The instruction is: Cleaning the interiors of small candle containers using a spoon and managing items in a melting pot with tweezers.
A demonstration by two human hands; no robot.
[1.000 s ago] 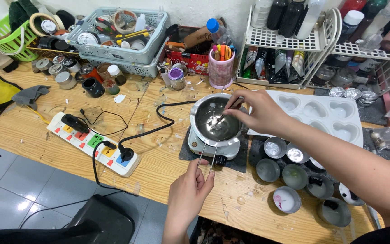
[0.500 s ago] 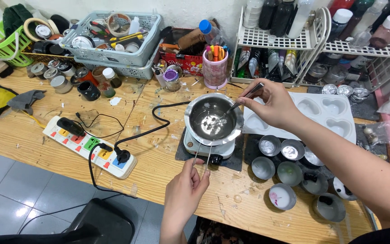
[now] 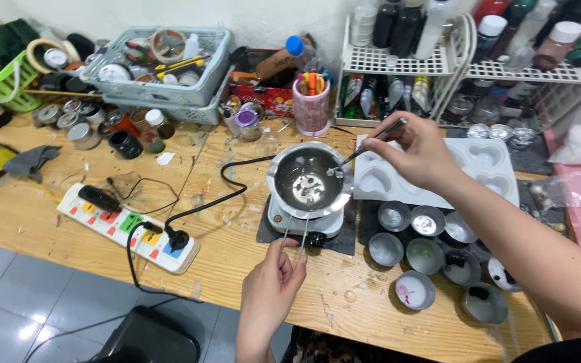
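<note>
Our right hand [image 3: 419, 149] pinches thin metal tool [image 3: 364, 149], tip in round steel melting pot [image 3: 309, 180] (on small white hotplate [image 3: 304, 222]). Left hand [image 3: 274, 286] fingers closed on pot's thin wire handle [image 3: 297, 232], wooden desk [image 3: 237, 249] below.

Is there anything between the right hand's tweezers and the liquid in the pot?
Nothing visible does. The right hand holds the tweezers with their tip over the open pot, which has no lid. The left hand holds the pot's wire handle at the front, away from the tweezers' path.
</note>
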